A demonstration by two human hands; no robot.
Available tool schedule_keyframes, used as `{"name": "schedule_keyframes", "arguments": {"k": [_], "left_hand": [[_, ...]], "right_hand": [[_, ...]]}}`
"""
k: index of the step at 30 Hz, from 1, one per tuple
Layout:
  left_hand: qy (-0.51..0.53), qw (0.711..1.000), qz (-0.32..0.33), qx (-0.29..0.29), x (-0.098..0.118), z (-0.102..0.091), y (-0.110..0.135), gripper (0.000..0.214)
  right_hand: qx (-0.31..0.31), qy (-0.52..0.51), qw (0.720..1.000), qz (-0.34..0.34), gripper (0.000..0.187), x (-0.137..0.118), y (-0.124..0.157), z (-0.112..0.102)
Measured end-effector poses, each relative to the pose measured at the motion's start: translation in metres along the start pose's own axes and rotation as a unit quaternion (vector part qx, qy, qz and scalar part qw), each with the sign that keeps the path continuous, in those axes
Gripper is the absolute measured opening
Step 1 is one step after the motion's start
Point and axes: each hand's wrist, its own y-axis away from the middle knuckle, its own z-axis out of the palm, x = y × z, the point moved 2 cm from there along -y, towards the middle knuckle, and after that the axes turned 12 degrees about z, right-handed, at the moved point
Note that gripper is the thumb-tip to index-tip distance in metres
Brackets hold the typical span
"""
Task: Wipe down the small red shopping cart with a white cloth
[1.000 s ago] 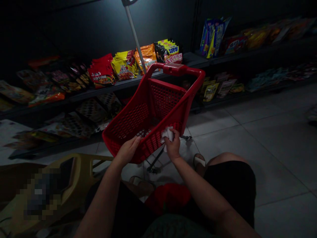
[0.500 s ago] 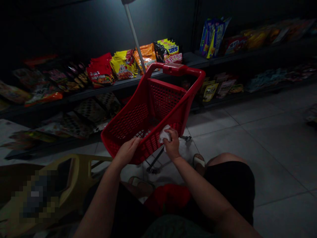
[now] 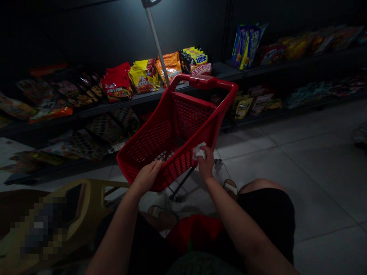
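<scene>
A red plastic shopping basket on a wheeled frame stands tilted in front of my knees, its handle at the far end. My left hand grips the basket's near rim, fingers curled over the edge. My right hand is closed on a crumpled white cloth and presses it against the basket's near right side.
Dark shelves along the back hold bright snack packets, with more packets on a lower shelf. A yellowish plastic chair stands at my left. Grey floor tiles stretch to the right. Something red lies on my lap.
My right hand has slid the white cloth to the right along the basket's near side. The left hand has kept its grip on the rim.
</scene>
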Motion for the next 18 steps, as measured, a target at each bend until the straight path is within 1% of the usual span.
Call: {"name": "schedule_keyframes", "arguments": {"k": [4, 6, 7, 8, 11, 12, 13, 14, 15, 18], "left_hand": [[-0.006, 1.0, -0.005, -0.008, 0.002, -0.001, 0.001, 0.053], [-0.003, 1.0, -0.006, -0.005, 0.002, -0.001, 0.001, 0.053], [0.0, 1.0, -0.006, -0.003, 0.003, -0.001, 0.001, 0.053], [0.002, 1.0, -0.005, -0.001, 0.003, -0.001, 0.001, 0.053], [0.001, 1.0, -0.006, 0.002, 0.002, -0.001, 0.001, 0.053], [-0.001, 1.0, -0.007, 0.003, 0.001, 0.0, 0.001, 0.053], [-0.003, 1.0, -0.007, 0.004, 0.001, 0.0, 0.001, 0.053], [-0.005, 1.0, -0.006, 0.003, 0.001, 0.0, 0.001, 0.054], [-0.005, 1.0, -0.004, 0.002, 0.0, 0.0, 0.001, 0.055], [-0.004, 1.0, -0.002, -0.001, 0.0, 0.001, 0.002, 0.055]], "right_hand": [[0.029, 0.007, 0.995, 0.091, 0.031, 0.034, 0.012, -0.009], [0.037, 0.004, 0.994, 0.103, 0.031, 0.033, 0.013, -0.009], [0.04, 0.004, 0.995, 0.093, 0.033, 0.024, 0.011, -0.008], [0.038, 0.006, 0.997, 0.067, 0.036, 0.012, 0.007, -0.006], [0.002, 0.028, 0.997, -0.067, 0.041, -0.026, -0.009, -0.001], [-0.009, 0.038, 0.994, -0.103, 0.042, -0.032, -0.012, -0.001], [-0.013, 0.048, 0.992, -0.119, 0.043, -0.033, -0.015, -0.003], [-0.007, 0.056, 0.992, -0.109, 0.043, -0.027, -0.016, -0.005], [0.008, 0.06, 0.995, -0.079, 0.043, -0.017, -0.016, -0.009], [0.051, 0.058, 0.996, 0.035, 0.04, 0.023, -0.013, -0.021]]}}
